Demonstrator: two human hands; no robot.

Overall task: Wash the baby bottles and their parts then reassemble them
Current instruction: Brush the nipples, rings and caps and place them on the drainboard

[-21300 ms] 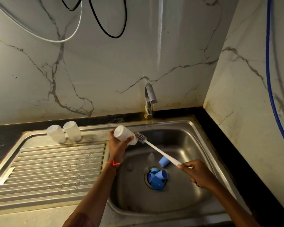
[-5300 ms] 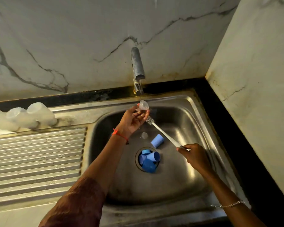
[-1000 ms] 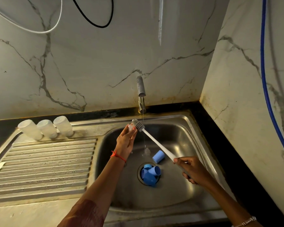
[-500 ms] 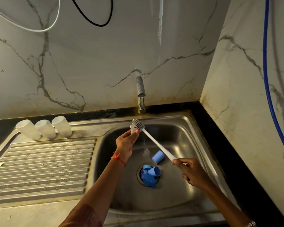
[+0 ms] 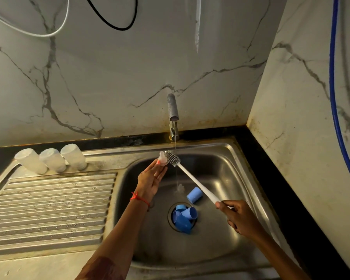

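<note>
Left hand [image 5: 151, 179] straightened, nipple [image 5: 162, 158] pinched at fingertips, brush [image 5: 193, 179] touching

The left hand [image 5: 150, 178] is no longer gripping a bottle as it was 21.3 s ago; it is now pinching a small translucent nipple [image 5: 162, 158] at its fingertips. The brush [image 5: 196, 183], which the right hand [image 5: 236, 217] is holding, is now touching the nipple's side with its head. 3 bottles [image 5: 53, 159] are now standing on the drainboard [image 5: 49, 209], up from 2.
</note>
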